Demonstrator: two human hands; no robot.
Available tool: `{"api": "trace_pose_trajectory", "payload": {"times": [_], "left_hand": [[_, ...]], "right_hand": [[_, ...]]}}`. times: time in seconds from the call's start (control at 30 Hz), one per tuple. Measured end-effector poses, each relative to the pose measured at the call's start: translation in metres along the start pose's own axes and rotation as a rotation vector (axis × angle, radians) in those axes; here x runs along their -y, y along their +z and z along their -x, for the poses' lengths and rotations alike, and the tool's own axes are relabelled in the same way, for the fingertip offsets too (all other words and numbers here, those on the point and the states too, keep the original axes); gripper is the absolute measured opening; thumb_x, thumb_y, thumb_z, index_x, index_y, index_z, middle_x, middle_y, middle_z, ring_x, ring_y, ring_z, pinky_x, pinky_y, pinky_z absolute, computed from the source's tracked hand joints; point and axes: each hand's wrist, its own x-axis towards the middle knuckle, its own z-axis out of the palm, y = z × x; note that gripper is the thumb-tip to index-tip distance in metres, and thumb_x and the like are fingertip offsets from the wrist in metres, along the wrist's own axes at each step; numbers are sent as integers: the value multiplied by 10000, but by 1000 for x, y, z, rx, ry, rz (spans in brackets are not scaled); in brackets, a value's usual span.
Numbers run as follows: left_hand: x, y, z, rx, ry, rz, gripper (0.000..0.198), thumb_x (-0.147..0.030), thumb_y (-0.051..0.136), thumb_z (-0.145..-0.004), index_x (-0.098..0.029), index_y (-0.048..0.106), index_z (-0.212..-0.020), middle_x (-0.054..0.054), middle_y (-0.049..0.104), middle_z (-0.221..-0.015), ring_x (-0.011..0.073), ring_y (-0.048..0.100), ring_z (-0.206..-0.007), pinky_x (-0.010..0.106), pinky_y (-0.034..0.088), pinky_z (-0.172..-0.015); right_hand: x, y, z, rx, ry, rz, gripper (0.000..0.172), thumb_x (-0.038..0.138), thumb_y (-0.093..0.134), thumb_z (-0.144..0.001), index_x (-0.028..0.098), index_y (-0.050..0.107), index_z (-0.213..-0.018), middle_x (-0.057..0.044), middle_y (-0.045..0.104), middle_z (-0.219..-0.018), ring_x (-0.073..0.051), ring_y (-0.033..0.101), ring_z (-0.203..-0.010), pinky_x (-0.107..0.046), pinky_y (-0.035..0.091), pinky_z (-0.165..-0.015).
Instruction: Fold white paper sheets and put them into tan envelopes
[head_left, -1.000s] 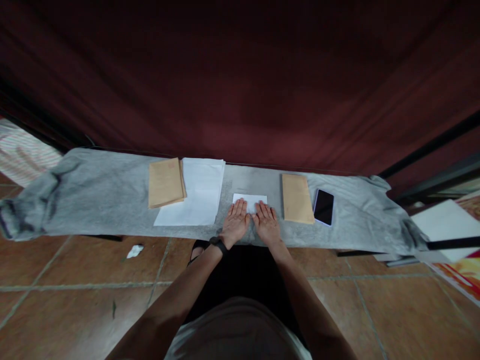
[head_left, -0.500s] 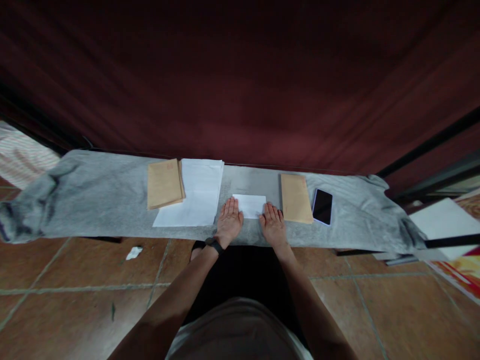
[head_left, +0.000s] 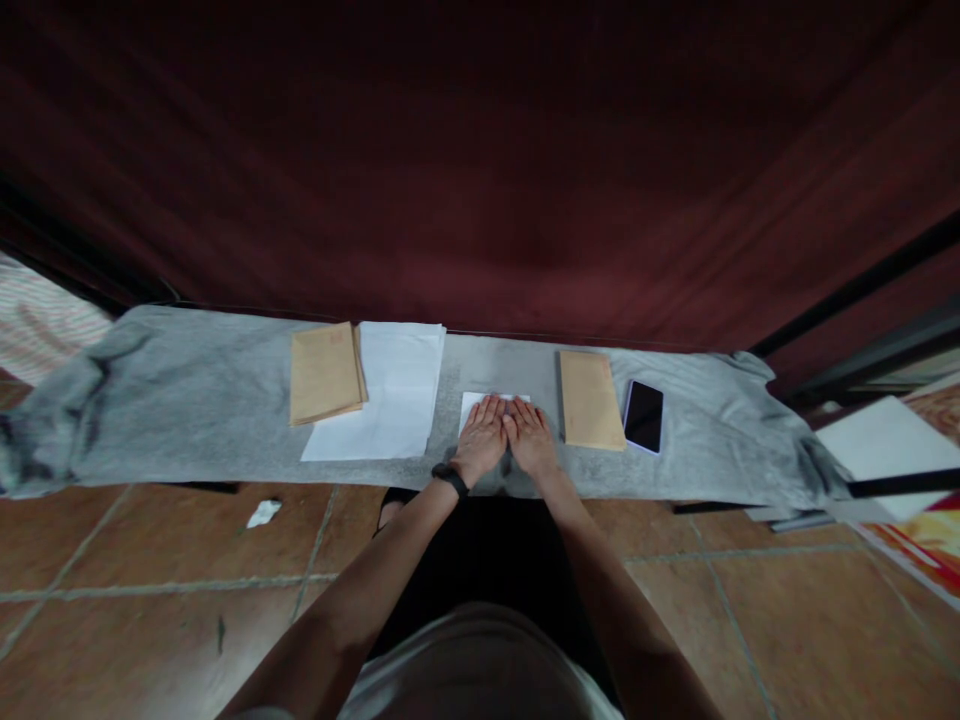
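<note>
- My L hand [head_left: 481, 440] & R hand [head_left: 531, 438] lie flat, side by side, fingers straight, gripping nothing.
- White paper [head_left: 469, 404] is under them on grey cloth [head_left: 210, 400], prob. to press it flat.
- Sheets [head_left: 397, 390] to L, envelope [head_left: 591, 400] to R, prob. for easy reach.

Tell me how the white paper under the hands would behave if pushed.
Lying flat, the white paper would probably slide, not tip; looking thin, it's likely light. The left hand and right hand atop it may hinder sliding.
</note>
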Motion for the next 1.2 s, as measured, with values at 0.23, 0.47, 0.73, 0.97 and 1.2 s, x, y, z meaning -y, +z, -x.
{"api": "trace_pose_trajectory", "payload": {"times": [0.23,0.47,0.73,0.97,1.2], "left_hand": [[13,7,-1,-24,-59,-43,599,-322,235,-1028,-26,323,-1541,162,292,-1631,241,196,-1538,419,162,-1261],[24,8,7,-73,-158,-82,634,-389,247,-1038,-29,279,-1559,166,252,-1642,253,175,-1542,425,156,-1260],[28,9,15,-108,-156,-83,676,-467,277,-1030,-31,309,-1546,187,285,-1626,269,185,-1539,445,171,-1251],[19,0,29,-75,-84,-62,813,-621,409,-959,-61,327,-1543,212,300,-1615,307,190,-1537,519,146,-1248],[-6,-17,32,-216,-130,352,582,-411,419,-994,-89,446,-1478,182,476,-1527,287,383,-1461,479,253,-1232]], "right_hand": [[-8,11,-2,-77,51,33,527,350,297,-1059,103,441,-1503,-142,423,-1569,-266,353,-1471,-462,247,-1204],[-14,15,3,-244,201,39,524,317,376,-1024,49,452,-1469,-218,488,-1502,-309,420,-1396,-480,334,-1136],[-7,5,-5,-266,379,-138,378,251,503,-915,145,626,-1257,-180,606,-1300,-329,532,-1202,-488,420,-1021],[-10,-2,-15,-259,444,-658,311,211,499,-844,130,637,-1111,-119,702,-1017,-253,646,-979,-419,508,-928],[17,-24,-2,-190,313,-947,386,367,390,-968,206,609,-1243,-79,737,-1097,-209,703,-959,-333,575,-812]]}}
